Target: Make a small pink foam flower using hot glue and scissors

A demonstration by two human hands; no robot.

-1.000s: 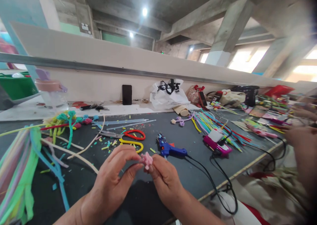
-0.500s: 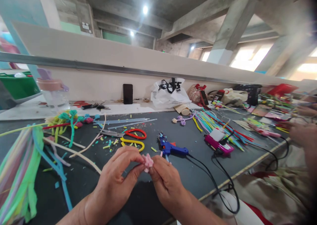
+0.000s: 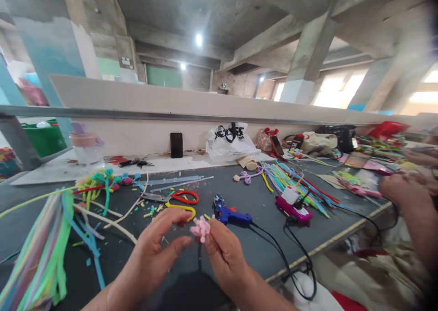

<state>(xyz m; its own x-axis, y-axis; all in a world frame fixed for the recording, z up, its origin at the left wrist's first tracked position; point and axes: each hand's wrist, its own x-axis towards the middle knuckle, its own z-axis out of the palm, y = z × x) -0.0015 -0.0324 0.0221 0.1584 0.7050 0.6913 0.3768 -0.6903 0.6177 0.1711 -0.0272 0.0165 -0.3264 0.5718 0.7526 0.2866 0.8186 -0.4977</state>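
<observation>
A small pink pipe-cleaner flower (image 3: 200,229) is pinched between the thumb and fingers of my right hand (image 3: 226,251). My left hand (image 3: 159,245) is just left of the flower, its thumb and fingers apart with a gap between them and nothing held. Beyond my hands lie scissors (image 3: 185,197) with one red and one yellow handle. To their right rests a blue glue gun (image 3: 234,214) with a black cord. Green and yellow offcuts are scattered around the scissors' blades.
Bundles of coloured pipe cleaners lie at left (image 3: 51,238) and right (image 3: 290,178). A magenta power strip (image 3: 294,210) with a white plug sits on the right. Along the back stand a lidded cup (image 3: 87,149), a black phone (image 3: 176,145) and a white bag (image 3: 229,144). Another person's hands (image 3: 400,188) are at far right.
My left thumb and fingers have come off the pink flower and spread apart. My right hand still holds it, slightly lower and turned. The camera view has tilted up.
</observation>
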